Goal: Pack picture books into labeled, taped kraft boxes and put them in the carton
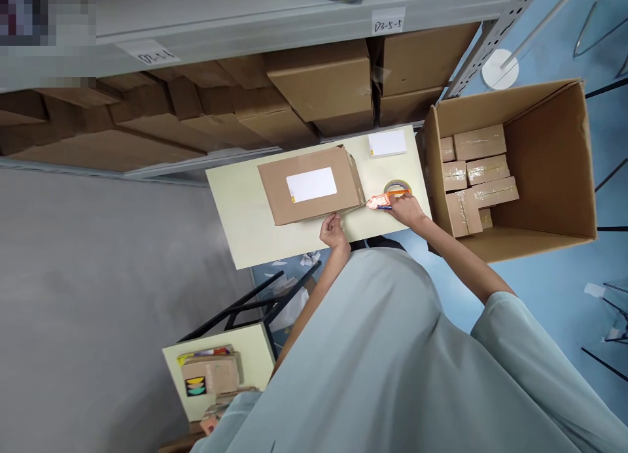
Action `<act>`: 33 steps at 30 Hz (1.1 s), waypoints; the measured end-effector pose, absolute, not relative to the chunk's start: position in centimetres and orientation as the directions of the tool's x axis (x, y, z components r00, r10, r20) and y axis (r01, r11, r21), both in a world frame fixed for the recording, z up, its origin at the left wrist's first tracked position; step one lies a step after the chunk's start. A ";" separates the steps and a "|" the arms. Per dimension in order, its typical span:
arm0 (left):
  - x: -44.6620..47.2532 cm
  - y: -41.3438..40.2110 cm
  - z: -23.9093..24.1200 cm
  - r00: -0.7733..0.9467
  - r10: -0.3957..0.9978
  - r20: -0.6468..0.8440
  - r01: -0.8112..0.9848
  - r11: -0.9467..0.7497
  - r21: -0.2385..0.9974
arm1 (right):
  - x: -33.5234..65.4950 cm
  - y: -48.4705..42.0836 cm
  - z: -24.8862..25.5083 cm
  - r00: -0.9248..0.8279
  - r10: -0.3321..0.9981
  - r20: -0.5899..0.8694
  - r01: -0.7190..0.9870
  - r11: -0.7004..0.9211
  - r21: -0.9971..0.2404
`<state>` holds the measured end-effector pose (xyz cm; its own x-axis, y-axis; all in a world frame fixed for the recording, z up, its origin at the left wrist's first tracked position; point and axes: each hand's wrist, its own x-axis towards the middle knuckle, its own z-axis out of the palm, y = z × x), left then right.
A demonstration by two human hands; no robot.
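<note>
A closed brown cardboard box with a blank white label lies slanted on a pale tabletop. Along its near edge is my left hand, fingers curled together; whatever they may pinch is hidden. My right hand is closed around an orange-and-white hand tool with a narrow front end, whose exact kind I cannot make out. The tool's tip is at the box's near right corner. Just behind my right fingers shows a tape roll, partly covered by the orange part.
A white label stack lies at the table's far right. Beside the table stands a large open carton holding several small taped boxes. Boxes fill the shelf ahead. Lower left, a second table bears packages.
</note>
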<state>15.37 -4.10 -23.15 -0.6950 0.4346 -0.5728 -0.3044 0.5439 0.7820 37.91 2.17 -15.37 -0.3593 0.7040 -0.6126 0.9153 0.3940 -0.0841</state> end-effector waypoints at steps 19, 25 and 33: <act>15.6 1.1 -16.9 -0.218 0.378 -0.900 -0.772 0.497 0.396 | 36.4 3.2 -15.8 -0.398 0.698 -0.595 0.905 0.406 -0.130; 13.2 0.8 -16.2 -0.250 0.403 -0.880 -0.618 0.634 0.466 | 35.1 1.6 -16.7 -0.513 0.638 -0.574 0.834 0.528 -0.158; 6.8 -2.3 -14.4 -0.294 0.447 -0.845 -0.386 0.753 0.533 | 29.4 -2.8 -17.5 -0.648 0.547 -0.530 0.737 0.627 -0.254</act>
